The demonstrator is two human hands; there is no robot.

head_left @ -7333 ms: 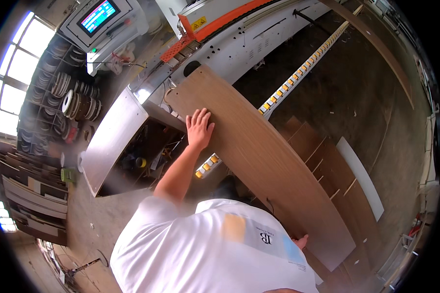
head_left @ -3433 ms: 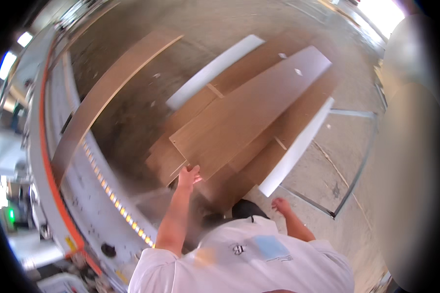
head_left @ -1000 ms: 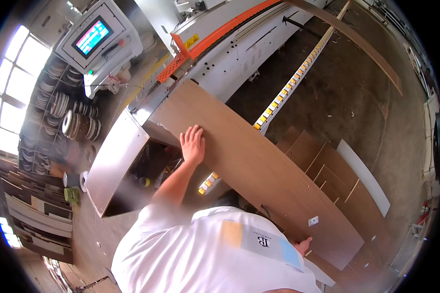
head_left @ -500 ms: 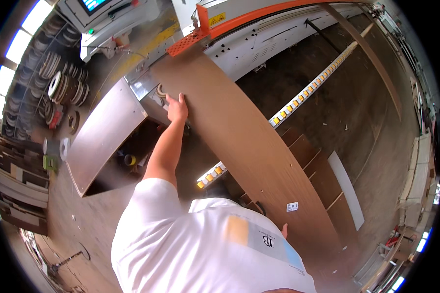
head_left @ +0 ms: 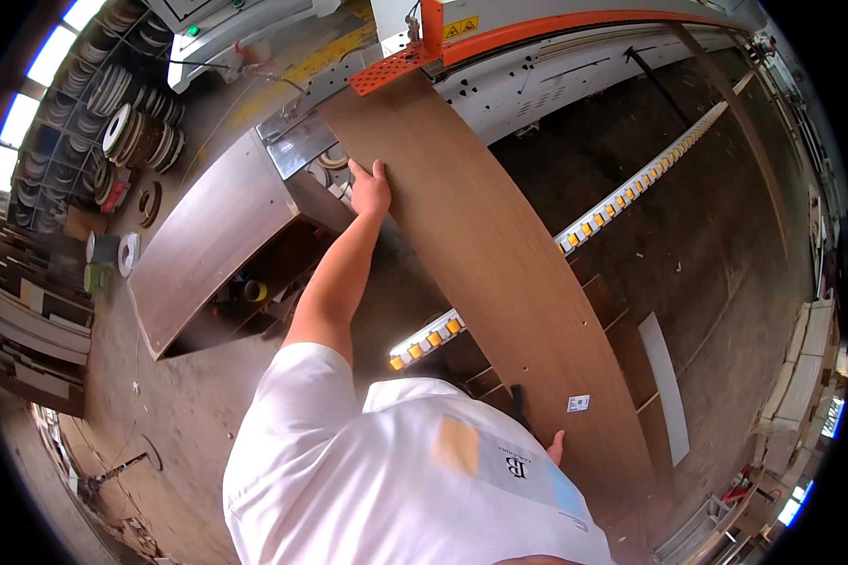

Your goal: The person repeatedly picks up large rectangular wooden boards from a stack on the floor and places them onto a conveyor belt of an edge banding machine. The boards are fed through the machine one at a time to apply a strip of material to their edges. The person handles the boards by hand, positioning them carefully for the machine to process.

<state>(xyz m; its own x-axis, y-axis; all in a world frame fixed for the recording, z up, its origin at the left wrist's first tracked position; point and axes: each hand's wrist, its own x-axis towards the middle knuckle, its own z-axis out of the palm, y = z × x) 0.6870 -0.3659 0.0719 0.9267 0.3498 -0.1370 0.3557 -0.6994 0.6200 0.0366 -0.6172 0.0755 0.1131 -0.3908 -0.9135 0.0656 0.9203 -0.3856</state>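
The long brown panel (head_left: 499, 254) runs from the orange guard (head_left: 391, 68) of the grey machine (head_left: 575, 66) at 12 o'clock down to 5 o'clock. The left hand (head_left: 369, 188) lies flat on its left edge, grip open wide. The right hand (head_left: 555, 446) is mostly hidden behind the white shirt (head_left: 396, 471) at 5 o'clock, touching the panel's near end; its grip cannot be told.

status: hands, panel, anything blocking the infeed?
Left hand flat on long brown panel, near its left edge. Right hand at panel's near end. Panel's front end under orange guard; nothing blocking visible.
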